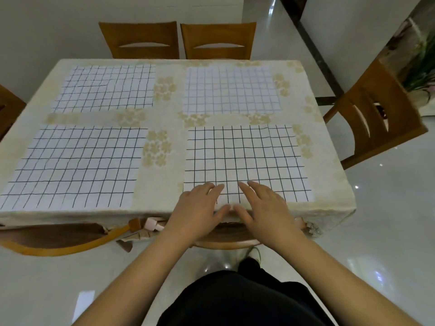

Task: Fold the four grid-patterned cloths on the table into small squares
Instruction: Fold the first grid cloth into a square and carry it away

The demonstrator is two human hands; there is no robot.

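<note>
Four grid-patterned cloths lie flat and unfolded on the surface (169, 118), two by two, none touching another. Near-right cloth (244, 158): bold black grid, lower edge along the near edge of the surface. Near-left cloth (75, 165): same pattern, flat. Far-left cloth (106, 88) and far-right cloth (230, 90): paler grid lines, both flat.

Left hand (200, 208) and right hand (263, 205) rest side by side on the near edge of the near-right cloth, toward its left half. Fingers of both are straight and spread, lying flat on the fabric; thumbs angle toward each other at the cloth's hem, nearly meeting. Neither hand grips or pinches anything that can be seen.

The surface wears a cream tablecloth with pale floral patches. Two wooden chairs (179, 41) stand at the far side, another chair (374, 114) at the right. Glossy pale floor below.
</note>
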